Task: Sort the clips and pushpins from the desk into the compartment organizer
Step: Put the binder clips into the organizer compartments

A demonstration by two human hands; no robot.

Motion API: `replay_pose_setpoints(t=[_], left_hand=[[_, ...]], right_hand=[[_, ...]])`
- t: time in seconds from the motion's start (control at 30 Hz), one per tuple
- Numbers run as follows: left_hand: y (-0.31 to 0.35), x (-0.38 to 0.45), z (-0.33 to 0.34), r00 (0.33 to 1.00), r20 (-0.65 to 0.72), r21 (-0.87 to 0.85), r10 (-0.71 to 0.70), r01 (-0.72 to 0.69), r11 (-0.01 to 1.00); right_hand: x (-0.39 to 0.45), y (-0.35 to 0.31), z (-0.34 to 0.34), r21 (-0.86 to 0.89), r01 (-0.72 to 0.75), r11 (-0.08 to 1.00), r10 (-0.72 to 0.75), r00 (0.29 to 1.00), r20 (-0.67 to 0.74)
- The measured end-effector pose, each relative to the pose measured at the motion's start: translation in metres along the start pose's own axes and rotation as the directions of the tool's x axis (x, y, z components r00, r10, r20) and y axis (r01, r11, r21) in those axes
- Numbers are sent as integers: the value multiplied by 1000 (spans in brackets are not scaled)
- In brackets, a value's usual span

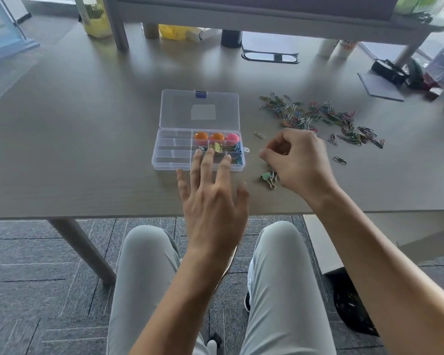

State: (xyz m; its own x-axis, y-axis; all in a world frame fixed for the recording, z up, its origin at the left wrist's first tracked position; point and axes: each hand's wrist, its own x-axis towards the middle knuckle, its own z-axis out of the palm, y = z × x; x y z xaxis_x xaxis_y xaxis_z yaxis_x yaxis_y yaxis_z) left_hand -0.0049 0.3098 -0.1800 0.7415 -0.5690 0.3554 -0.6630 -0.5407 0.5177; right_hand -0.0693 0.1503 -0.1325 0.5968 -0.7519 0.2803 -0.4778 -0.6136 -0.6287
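Right hand: fingers curling, pinching something I cannot make out; binder clip lying just beneath them on the surface; left hand spreading over organizer.

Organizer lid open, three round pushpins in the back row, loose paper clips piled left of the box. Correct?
Not quite. The head view shows the paper clip pile on the desk to the right of the compartment organizer, not the left. The rest holds: the lid is open and three round pushpins sit in the back row.
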Motion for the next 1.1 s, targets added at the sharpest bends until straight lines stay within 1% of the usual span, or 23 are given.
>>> replay_pose_setpoints(t=[0.1, 0.2, 0.3, 0.37, 0.43, 0.53, 0.67, 0.9, 1.0, 1.1], left_hand=[[9, -3, -1, 997, -59, -107, 47, -53, 993], [23, -7, 1, 991, -69, -149, 114, -123, 981], [34, -7, 8, 984, 3, -150, 178, -175, 973], [39, -4, 12, 977, 69, -69, 204, -199, 978], [41, -1, 16, 974, 102, -3, 201, -201, 979], [42, 3, 20, 976, 105, 37, 189, -193, 980], [44, 2, 19, 983, 85, 18, 163, -165, 986], [37, -2, 10, 990, 48, -21, 135, -134, 991], [36, -1, 6, 989, 72, -7, 128, -128, 992], [34, 0, 4, 976, 125, 21, 176, -180, 983]], right_hand=[[-11, 21, -17, 4, 9, 1000, -8, 999, -43], [-26, 39, -26, -5, 20, 1000, -20, 1000, -12], [-37, 51, -27, -30, 55, 998, -54, 998, 22], [-41, 55, -28, -44, 65, 997, -65, 998, -1], [-41, 58, -29, -64, 66, 996, -68, 997, -33], [-41, 61, -29, -79, 58, 995, -62, 997, -47], [-42, 62, -26, -72, 54, 996, -58, 997, -49], [-48, 67, -27, -42, 124, 991, -125, 992, -33], [-52, 69, -28, -42, 138, 990, -140, 990, -34], [-54, 70, -29, -36, 149, 988, -150, 988, -31]])
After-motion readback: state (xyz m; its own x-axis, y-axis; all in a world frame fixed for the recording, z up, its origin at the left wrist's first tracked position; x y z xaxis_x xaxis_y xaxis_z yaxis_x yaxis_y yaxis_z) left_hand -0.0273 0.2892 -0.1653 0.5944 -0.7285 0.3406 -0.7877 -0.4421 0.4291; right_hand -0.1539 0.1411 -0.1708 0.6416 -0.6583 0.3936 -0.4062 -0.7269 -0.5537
